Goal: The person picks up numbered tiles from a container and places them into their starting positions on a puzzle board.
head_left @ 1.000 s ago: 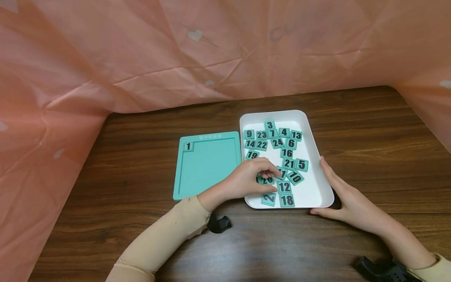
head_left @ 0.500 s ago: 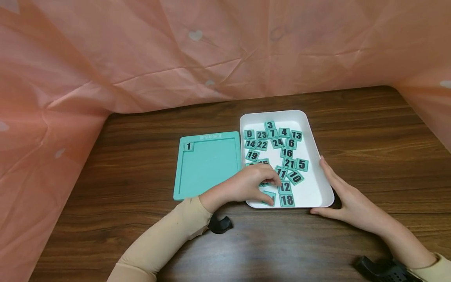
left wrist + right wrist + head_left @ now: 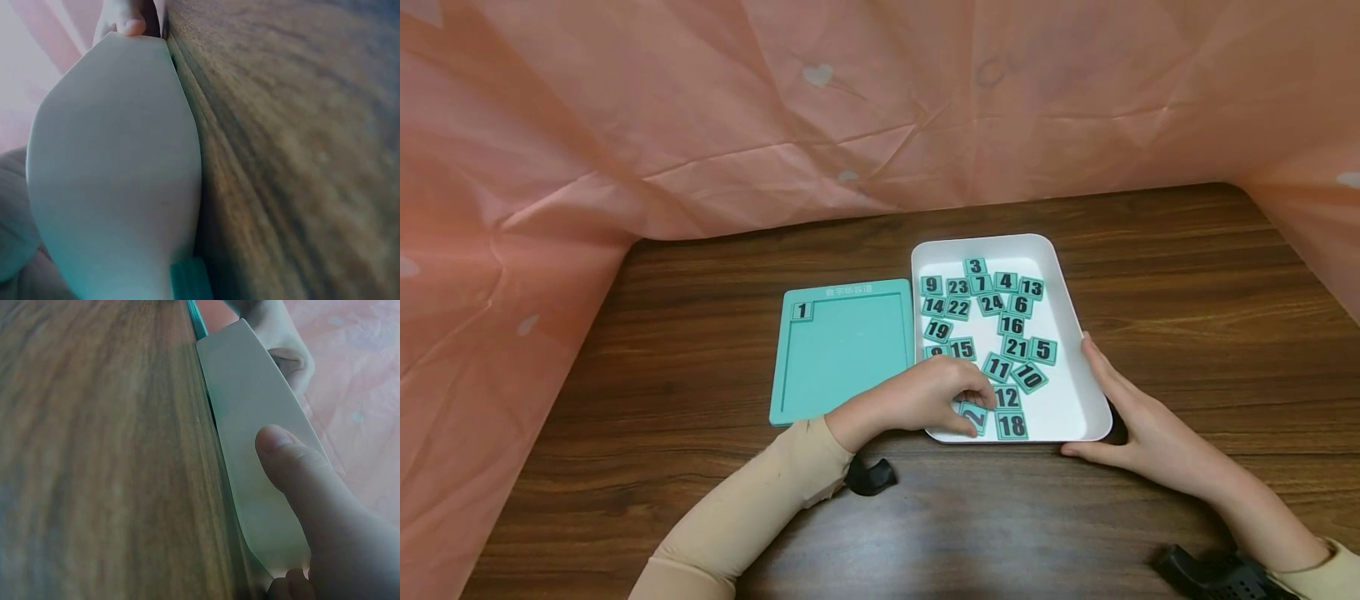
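My left hand (image 3: 936, 392) reaches into the white tray (image 3: 1078, 417) at its near left part. Thumb and fingertips close around the tile marked 2 (image 3: 973, 417), which lies turned sideways. My right hand (image 3: 1153, 437) holds the tray's near right corner, its fingers along the right side. In the right wrist view its thumb (image 3: 278, 450) presses the tray's near wall. Several turquoise number tiles lie loose in the tray, among them 12 (image 3: 1007, 397), 18 (image 3: 1012, 426) and 11 (image 3: 997, 367) beside the left hand. The hand hides some tiles below it.
A turquoise square board (image 3: 842, 367) with a raised rim lies against the tray's left side, with tile 1 (image 3: 802, 311) in its far left corner. Both rest on a dark wooden table (image 3: 700, 333). A pink cloth (image 3: 850, 108) hangs behind and at the sides.
My left hand has moved a little towards the near edge, uncovering tiles 15 and 11, and its fingers have come around tile 2. The right hand and tray stay put.
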A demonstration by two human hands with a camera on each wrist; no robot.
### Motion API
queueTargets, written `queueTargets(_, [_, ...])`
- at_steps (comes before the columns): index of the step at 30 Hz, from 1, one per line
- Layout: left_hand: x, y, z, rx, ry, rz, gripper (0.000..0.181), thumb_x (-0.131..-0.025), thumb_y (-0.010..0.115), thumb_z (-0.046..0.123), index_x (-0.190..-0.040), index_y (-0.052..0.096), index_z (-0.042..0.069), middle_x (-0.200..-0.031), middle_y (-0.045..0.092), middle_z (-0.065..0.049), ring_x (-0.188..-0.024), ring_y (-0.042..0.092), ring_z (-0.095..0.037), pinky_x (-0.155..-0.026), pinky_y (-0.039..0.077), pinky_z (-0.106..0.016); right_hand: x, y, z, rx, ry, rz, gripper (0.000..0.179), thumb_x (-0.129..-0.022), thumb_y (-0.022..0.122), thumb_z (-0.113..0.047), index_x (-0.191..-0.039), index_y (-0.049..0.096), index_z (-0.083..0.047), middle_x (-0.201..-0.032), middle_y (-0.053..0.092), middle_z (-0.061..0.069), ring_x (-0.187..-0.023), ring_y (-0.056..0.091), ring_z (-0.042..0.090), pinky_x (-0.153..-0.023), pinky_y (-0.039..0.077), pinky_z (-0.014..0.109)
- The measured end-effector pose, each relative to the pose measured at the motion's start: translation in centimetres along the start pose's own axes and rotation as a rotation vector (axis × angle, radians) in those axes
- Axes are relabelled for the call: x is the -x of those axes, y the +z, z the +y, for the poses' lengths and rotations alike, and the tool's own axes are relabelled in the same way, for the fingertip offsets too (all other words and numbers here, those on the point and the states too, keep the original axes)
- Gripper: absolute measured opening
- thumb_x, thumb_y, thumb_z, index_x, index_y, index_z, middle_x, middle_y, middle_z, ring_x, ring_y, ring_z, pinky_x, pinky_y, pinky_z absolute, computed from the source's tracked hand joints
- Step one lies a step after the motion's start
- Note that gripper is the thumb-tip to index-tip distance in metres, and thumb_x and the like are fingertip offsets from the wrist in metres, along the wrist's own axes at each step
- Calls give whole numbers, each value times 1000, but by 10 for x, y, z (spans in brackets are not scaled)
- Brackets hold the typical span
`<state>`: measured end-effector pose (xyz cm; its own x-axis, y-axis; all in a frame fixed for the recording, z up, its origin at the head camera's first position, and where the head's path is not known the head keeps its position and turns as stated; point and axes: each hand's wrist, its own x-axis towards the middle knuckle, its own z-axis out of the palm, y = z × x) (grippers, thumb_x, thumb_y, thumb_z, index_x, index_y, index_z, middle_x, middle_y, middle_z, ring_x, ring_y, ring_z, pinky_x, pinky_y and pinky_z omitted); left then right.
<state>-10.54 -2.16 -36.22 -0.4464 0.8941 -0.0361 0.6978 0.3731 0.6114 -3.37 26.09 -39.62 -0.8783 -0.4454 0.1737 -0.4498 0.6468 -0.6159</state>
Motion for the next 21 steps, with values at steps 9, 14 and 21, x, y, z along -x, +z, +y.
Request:
queueTargets(9, [2,-3,-1,42,23,-31,33,-80,76,6,-112,70,8,-109,67,1,-96,58,-1,-84,40,-10,0,0,0,4,1,-2,123,-67,88,-26,-155,2,-14,-158,8,13,-137,11,1,-98,13,2])
queueTargets(14, [2,-5,-3,72,24,-33,37,-81,74,4,-117,68,10,-115,65,2,-102,55,1,-88,39,-11,0,0,0,-3,1,-4,123,-68,88,-26,-155,2,-14,-158,8,12,-137,10,0,-98,13,2])
queueTargets(21, [2,-2,-3,84,31,44,31,-78,81,17,-104,68,9,-100,61,2,-91,56,-7,-81,42,-12,0,-1,-1,-1,15,-8,122,-69,87,-27,-155,1,-15,-158,8,11,-137,12,0,-96,14,1])
